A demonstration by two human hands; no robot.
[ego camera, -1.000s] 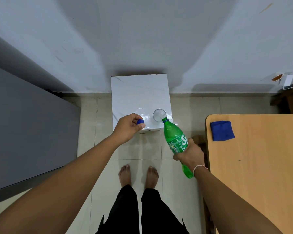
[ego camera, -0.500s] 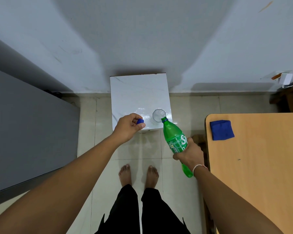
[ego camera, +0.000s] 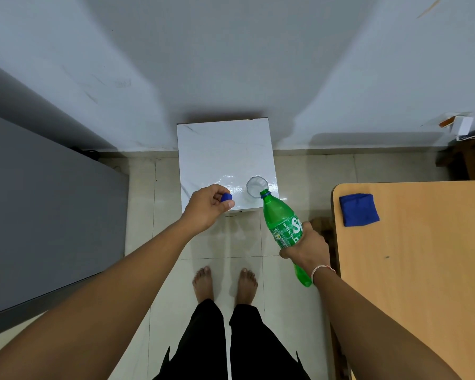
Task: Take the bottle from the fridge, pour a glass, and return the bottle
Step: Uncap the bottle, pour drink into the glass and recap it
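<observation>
My right hand [ego camera: 306, 246] grips a green plastic bottle [ego camera: 281, 224] round its label. The bottle is uncapped and tilted forward, its open mouth at the near rim of a clear glass [ego camera: 256, 187]. The glass stands near the front right corner of a small white table [ego camera: 220, 154]. My left hand [ego camera: 207, 205] pinches the blue bottle cap [ego camera: 226, 197] over the table's front edge, left of the glass. The grey fridge [ego camera: 47, 215] fills the left side, its door closed.
A wooden table [ego camera: 422, 270] stands at the right with a folded blue cloth [ego camera: 359, 209] on its far left corner. Bare feet [ego camera: 225, 283] stand on the tiled floor [ego camera: 148, 201]. A grey wall [ego camera: 231, 64] rises behind the white table.
The bottle has tipped slightly further, its mouth staying at the glass rim. My left hand with the cap has hardly moved.
</observation>
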